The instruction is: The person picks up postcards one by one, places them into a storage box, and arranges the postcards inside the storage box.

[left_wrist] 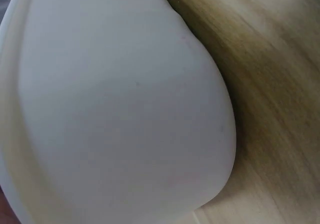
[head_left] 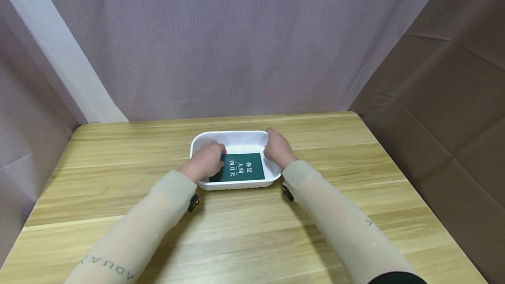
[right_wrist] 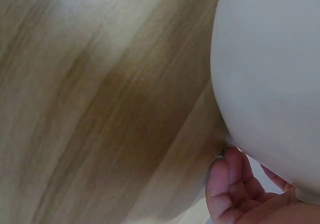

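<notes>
A white plastic tray point(head_left: 236, 184) sits on the wooden table. Inside it lies a dark green book point(head_left: 252, 170) with white Chinese characters on its cover. My left hand point(head_left: 205, 160) reaches over the tray's left rim and grips the book's left end with curled fingers; most fingertips are hidden. At the right end, my right hand point(head_left: 279, 149) holds the tray's rim. In the right wrist view, the curled fingers point(right_wrist: 220, 184) of that hand lie by the tray's outer wall point(right_wrist: 270, 84). The left wrist view is mostly filled by the tray's outer side point(left_wrist: 125, 94).
The wooden table point(head_left: 236, 236) extends around the tray on all sides. A grey-mauve curtain point(head_left: 236, 43) hangs behind its far edge, and brown cloth point(head_left: 446, 100) hangs along the right. Dark wrist devices show under both sleeves.
</notes>
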The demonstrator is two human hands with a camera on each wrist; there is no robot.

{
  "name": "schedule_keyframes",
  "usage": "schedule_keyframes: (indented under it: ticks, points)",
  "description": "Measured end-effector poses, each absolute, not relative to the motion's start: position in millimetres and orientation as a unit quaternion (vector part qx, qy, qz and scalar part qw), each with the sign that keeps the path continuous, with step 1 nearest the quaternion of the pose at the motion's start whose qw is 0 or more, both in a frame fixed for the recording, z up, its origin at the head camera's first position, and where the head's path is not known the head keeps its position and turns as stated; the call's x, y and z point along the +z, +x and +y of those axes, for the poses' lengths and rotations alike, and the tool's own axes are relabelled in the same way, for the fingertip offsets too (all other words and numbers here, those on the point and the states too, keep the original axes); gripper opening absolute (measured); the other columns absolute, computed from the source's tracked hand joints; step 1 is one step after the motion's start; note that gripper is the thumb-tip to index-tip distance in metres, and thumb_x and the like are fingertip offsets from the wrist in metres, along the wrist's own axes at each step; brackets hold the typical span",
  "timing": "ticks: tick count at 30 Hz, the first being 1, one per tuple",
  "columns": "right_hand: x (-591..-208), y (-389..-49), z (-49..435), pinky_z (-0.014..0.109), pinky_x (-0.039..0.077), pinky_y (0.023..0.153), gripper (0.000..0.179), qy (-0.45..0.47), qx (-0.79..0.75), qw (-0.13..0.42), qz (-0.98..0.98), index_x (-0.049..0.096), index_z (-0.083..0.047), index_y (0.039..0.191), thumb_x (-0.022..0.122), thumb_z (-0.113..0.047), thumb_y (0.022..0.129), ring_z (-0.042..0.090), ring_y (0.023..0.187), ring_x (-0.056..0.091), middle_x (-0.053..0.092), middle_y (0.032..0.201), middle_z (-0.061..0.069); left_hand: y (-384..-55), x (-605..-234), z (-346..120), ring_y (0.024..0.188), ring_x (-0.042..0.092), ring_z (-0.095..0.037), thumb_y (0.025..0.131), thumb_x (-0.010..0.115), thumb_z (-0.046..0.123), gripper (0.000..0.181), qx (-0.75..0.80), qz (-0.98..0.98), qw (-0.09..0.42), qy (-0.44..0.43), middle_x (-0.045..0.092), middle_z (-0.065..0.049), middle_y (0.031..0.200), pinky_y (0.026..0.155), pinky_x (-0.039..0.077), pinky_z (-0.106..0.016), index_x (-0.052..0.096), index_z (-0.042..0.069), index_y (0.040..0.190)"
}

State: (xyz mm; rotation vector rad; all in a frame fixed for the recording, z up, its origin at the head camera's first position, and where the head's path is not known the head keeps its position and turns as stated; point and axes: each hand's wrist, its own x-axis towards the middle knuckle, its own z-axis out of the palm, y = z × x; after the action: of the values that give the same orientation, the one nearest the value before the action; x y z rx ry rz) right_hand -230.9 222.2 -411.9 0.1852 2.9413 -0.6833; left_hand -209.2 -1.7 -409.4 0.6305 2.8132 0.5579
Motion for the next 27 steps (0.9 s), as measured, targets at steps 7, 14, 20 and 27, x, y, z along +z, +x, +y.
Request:
schedule_keyframes:
  ticks: [7,14,20,27]
  points:
    - [-412.8,-231.8,222.0,0.049,0.049,0.095,0.068,0.063,-0.226,0.059,0.970,0.033,-0.007,0.147,0.061,0.002,0.085,0.037,0.112,0.055,0.055,0.128,0.023,-207.1,-408.0,-2.7,0.103,0.052,-0.029,0.092,0.064,0.015,0.033,0.176,0.952,0.118,0.219,0.059,-0.013,0.113,0.100,0.040,-0.044,0.063,0.002,0.123]
    - [-413.0,-232.3,222.0,0.049,0.049,0.094,0.071,0.064,-0.226,0.062,0.970,0.032,-0.007,0.148,0.060,0.004,0.085,0.037,0.112,0.055,0.055,0.128,0.024,-206.1,-406.7,-2.7,0.101,0.053,-0.028,0.091,0.065,0.013,0.028,0.160,0.952,0.122,0.229,0.060,-0.010,0.108,0.100,0.041,-0.043,0.065,0.002,0.118]
    - [-412.8,-234.5,224.2,0.049,0.049,0.095,0.070,0.069,-0.219,0.064,0.971,0.031,-0.008,0.149,0.059,0.002,0.086,0.038,0.113,0.055,0.055,0.128,0.023,-206.6,-405.4,1.8,0.096,0.054,-0.025,0.092,0.064,0.012,0.025,0.155,0.954,0.125,0.223,0.061,-0.008,0.104,0.098,0.042,-0.041,0.065,0.002,0.115]
    - [-413.4,-235.7,224.3,0.049,0.050,0.093,0.076,0.079,-0.223,0.069,0.969,0.029,-0.009,0.150,0.059,0.007,0.082,0.038,0.114,0.054,0.053,0.131,0.023,-211.6,-403.5,4.9,0.096,0.056,-0.023,0.092,0.063,0.011,0.024,0.129,0.956,0.136,0.224,0.063,-0.009,0.107,0.098,0.044,-0.040,0.065,0.002,0.115]
